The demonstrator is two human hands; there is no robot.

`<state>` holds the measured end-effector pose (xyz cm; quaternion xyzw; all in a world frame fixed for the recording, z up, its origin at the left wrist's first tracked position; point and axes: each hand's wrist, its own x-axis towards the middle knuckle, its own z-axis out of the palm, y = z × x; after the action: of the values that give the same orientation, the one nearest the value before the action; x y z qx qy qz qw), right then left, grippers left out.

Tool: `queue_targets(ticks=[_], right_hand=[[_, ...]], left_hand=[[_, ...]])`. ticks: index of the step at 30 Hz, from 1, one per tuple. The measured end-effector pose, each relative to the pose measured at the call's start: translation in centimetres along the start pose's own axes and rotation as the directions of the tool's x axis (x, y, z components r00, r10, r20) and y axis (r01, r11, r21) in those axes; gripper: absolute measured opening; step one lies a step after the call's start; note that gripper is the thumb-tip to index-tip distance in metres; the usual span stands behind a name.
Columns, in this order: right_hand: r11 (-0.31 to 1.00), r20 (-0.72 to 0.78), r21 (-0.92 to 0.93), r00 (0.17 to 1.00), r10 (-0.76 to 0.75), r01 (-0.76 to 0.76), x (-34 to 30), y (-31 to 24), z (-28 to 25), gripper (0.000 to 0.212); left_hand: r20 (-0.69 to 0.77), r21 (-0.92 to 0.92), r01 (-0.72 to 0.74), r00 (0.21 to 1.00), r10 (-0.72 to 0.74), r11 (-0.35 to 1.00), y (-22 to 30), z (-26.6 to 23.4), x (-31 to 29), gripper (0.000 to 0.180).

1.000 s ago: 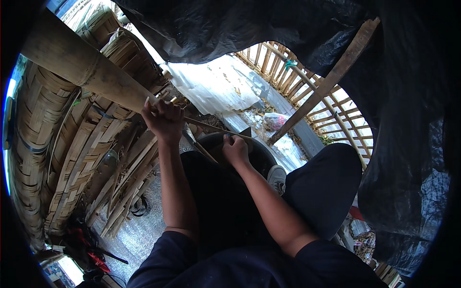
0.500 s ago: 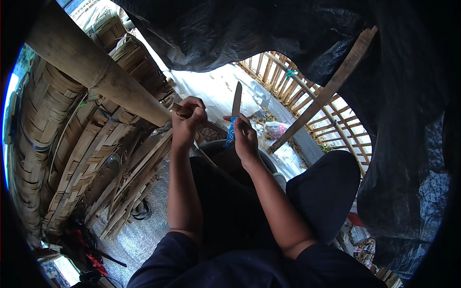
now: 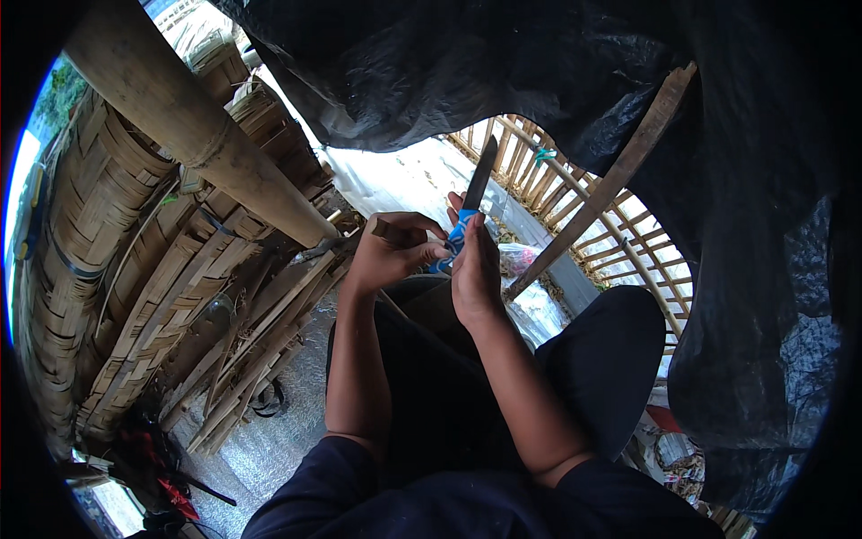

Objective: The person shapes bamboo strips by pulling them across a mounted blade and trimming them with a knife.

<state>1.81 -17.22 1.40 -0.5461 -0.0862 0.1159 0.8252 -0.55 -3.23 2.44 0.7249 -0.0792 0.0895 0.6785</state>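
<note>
While its dark blade points up and away from the body, leaning to the right, one knife [image 3: 460, 230] with a blue-and-white patterned handle lies at the middle of the view, raised above the lap.

Right grip [image 3: 476, 269]: closed around the knife's handle, thumb lying along it.

Left grip [image 3: 392, 254]: bent, fingertips and thumb at the lower part of the same handle; also clasping one short brown wooden stick [image 3: 382, 229], its end showing above the knuckles.

Beyond the knife: one clear plastic bag [image 3: 515, 259] with reddish contents, partly behind the right grip; one slanted wooden plank [image 3: 620, 175], rough at the upper end; one bamboo lattice [image 3: 523, 135], bound with a green tie [image 3: 544, 156].

To the left: one thick bamboo pole [image 3: 211, 148], set diagonally; woven bamboo panels [image 3: 121, 216], stacked; split strips [image 3: 260, 350], piled lengthwise.

Below these strips: one silvery floor sheet [image 3: 287, 440].

Overhead and to the right: black plastic sheeting [image 3: 404, 72], wrinkled.
</note>
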Motion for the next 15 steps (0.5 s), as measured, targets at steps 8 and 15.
queue_targets(ticks=[8, 15], right_hand=[[0.996, 0.072, -0.058, 0.995, 0.065, -0.061, -0.4, -1.4, 0.1, 0.06], [0.41, 0.125, -0.885, 0.738, 0.664, -0.219, -3.1, 0.6, -0.8, 0.084]], left_hand=[[-0.017, 0.191, 0.024, 1.0, -0.021, 0.981, -0.4, 0.4, -0.2, 0.022], [-0.294, 0.004, 0.12, 0.949, -0.113, 0.993, -1.6, -2.3, -1.5, 0.026]])
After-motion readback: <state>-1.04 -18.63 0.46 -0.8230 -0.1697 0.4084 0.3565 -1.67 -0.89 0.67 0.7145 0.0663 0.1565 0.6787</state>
